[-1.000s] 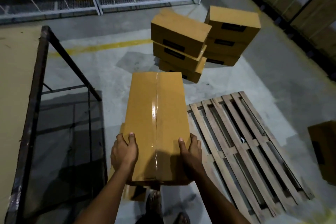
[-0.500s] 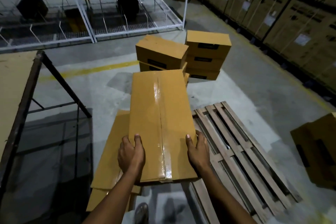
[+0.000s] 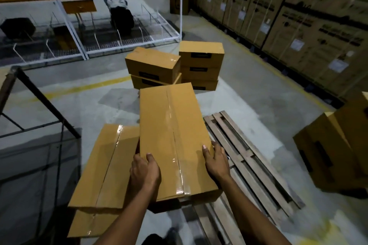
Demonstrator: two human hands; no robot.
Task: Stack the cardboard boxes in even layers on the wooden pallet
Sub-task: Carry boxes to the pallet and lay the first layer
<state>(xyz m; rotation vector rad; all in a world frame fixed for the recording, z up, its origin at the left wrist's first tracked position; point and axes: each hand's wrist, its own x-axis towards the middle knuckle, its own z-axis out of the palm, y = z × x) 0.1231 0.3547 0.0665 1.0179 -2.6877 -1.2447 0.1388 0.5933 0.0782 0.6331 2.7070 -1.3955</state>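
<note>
Gripping the near end of a long taped cardboard box (image 3: 173,137), the left hand (image 3: 145,173) and right hand (image 3: 216,162) are clamping its two long sides, thumbs lying on top. Compared with the frame half a second ago, the view is sitting higher, showing more of the white wire shelving (image 3: 111,32) and the wall of large cartons (image 3: 298,22); the grip is unchanged. The held box is lying over the left part of the wooden pallet (image 3: 251,157), just beside a stack of two flat boxes (image 3: 105,167) at its left edge; whether it is resting on the slats or hovering cannot be told.

The floor (image 3: 249,89) is grey concrete crossed by a yellow line (image 3: 83,87). Six further boxes (image 3: 175,65) are standing in two piles beyond the pallet. A dark metal frame (image 3: 39,97) is bordering the left side; another carton (image 3: 336,149) is sitting to the right. The pallet's right slats are lying bare, with open floor between them and that carton.
</note>
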